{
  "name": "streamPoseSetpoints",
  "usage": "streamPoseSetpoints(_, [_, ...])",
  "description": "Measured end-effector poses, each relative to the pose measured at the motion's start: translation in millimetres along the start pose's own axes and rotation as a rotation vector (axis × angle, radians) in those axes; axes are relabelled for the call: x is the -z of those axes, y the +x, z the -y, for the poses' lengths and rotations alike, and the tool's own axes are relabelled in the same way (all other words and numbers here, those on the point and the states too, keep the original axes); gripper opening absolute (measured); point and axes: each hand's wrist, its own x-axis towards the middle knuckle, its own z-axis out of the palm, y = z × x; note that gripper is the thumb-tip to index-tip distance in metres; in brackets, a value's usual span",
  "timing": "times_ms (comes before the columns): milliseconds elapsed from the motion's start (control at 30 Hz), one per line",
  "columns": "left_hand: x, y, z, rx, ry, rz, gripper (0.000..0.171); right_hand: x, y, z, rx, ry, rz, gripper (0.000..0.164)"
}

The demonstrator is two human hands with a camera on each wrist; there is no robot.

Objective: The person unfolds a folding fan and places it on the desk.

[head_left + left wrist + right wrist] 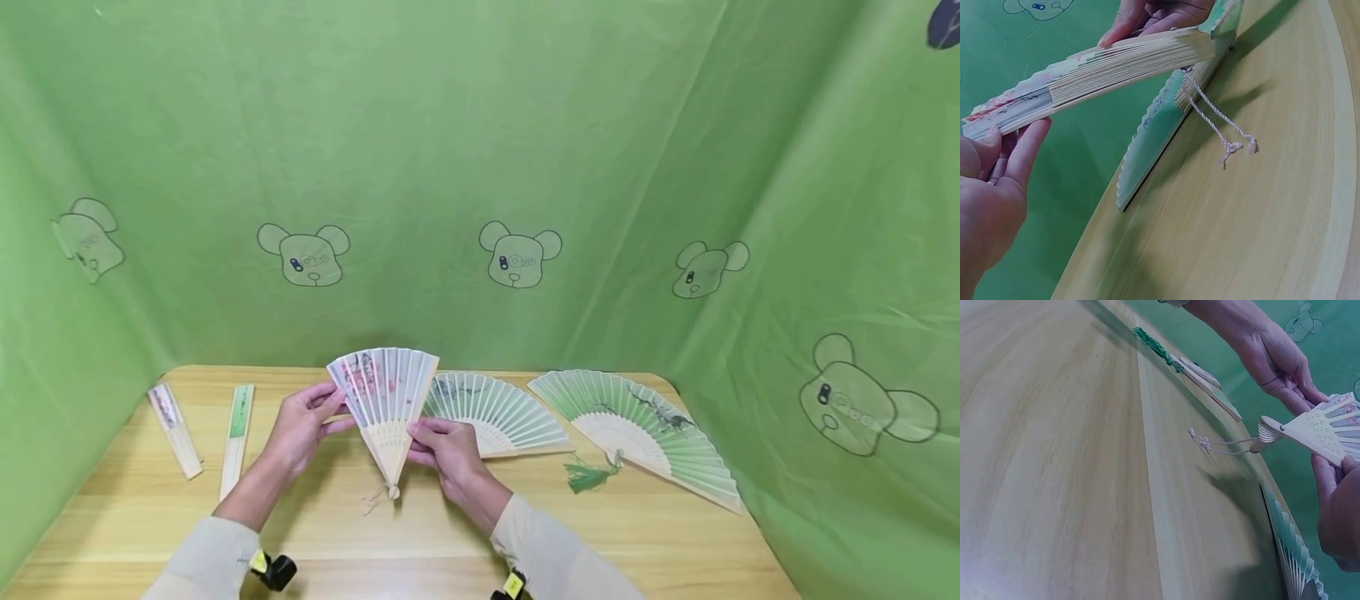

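A folding fan, pale with pink and red blossoms, is partly spread and held up above the table between both hands. At its left edge, my left hand pinches the upper outer rib between thumb and fingers. My right hand grips the opposite edge lower down, near the bare wooden ribs. From the fan's pivot hangs a thin pinkish knotted cord. Behind the right hand lies a spread green-and-white fan, partly covered by the held fan.
Further right is another spread green fan with a green tassel. Two folded fans lie at the left, one with purple print and one green. The wooden table is walled by green cloth.
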Motion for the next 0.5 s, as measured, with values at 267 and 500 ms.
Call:
streamPoseSetpoints(267, [0.7,-1.8,-0.3,0.019,-0.011,-0.009,0.041,1.7,0.2,2.0,-0.018,0.011,-0.022,0.032])
streamPoseSetpoints(500, [2.7,-1.3,-1.8,0.016,-0.038,-0.010,0.040,0.9,0.6,6.3,-0.005,0.014,-0.019,0.031])
